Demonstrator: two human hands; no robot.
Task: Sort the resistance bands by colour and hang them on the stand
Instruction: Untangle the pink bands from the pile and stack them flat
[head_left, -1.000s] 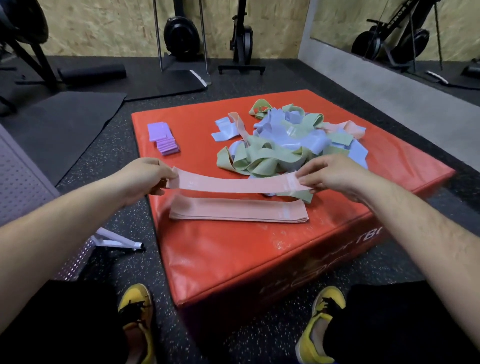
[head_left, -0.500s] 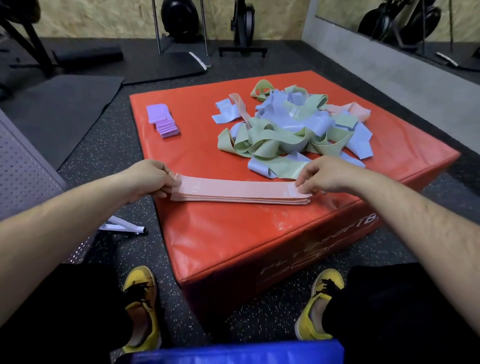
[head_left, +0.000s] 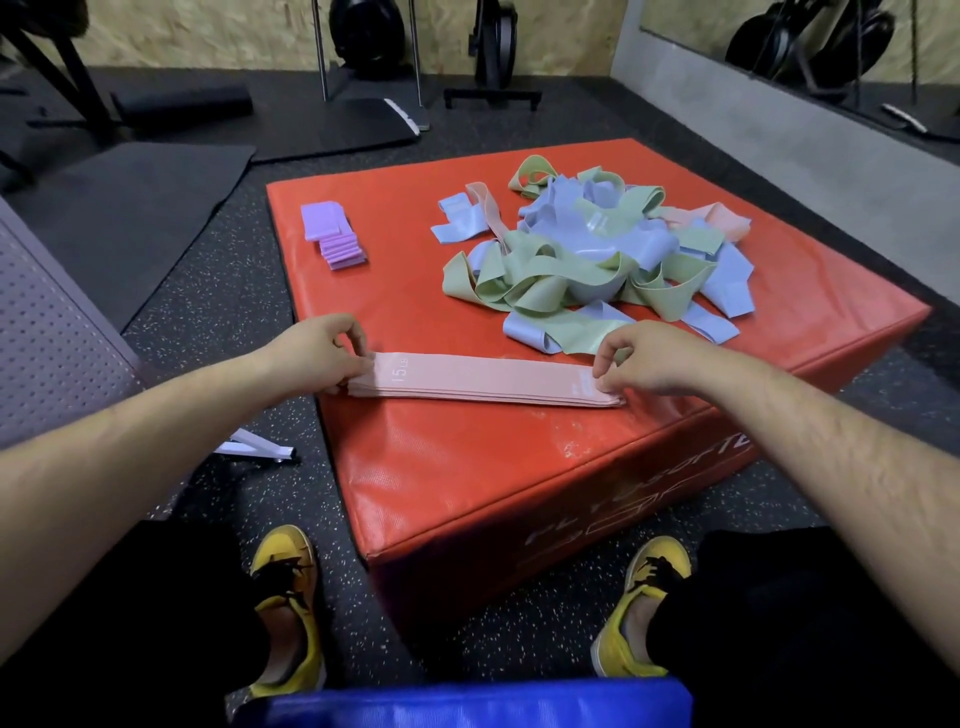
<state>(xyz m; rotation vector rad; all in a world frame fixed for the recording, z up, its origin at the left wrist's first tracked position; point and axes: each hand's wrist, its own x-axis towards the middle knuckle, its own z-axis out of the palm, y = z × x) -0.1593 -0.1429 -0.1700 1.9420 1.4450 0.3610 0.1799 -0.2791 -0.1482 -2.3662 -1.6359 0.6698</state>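
A flat stack of pink resistance bands (head_left: 483, 382) lies near the front edge of the red padded box (head_left: 467, 467). My left hand (head_left: 317, 353) pinches the stack's left end. My right hand (head_left: 644, 356) pinches its right end. Behind the stack sits a tangled pile of green, blue and pink bands (head_left: 597, 254). A neat stack of folded purple bands (head_left: 332, 234) rests at the box's far left. No stand for hanging is clearly visible.
The box stands on speckled black rubber floor. A grey perforated panel (head_left: 47, 338) with a white foot (head_left: 260, 449) is at the left. Black mats and gym machines stand at the back. A blue pad edge (head_left: 467, 704) lies below my yellow shoes.
A second ago I held one pink band stretched above the pink stack. It now lies on top of the stack, and both hands stay at its ends.
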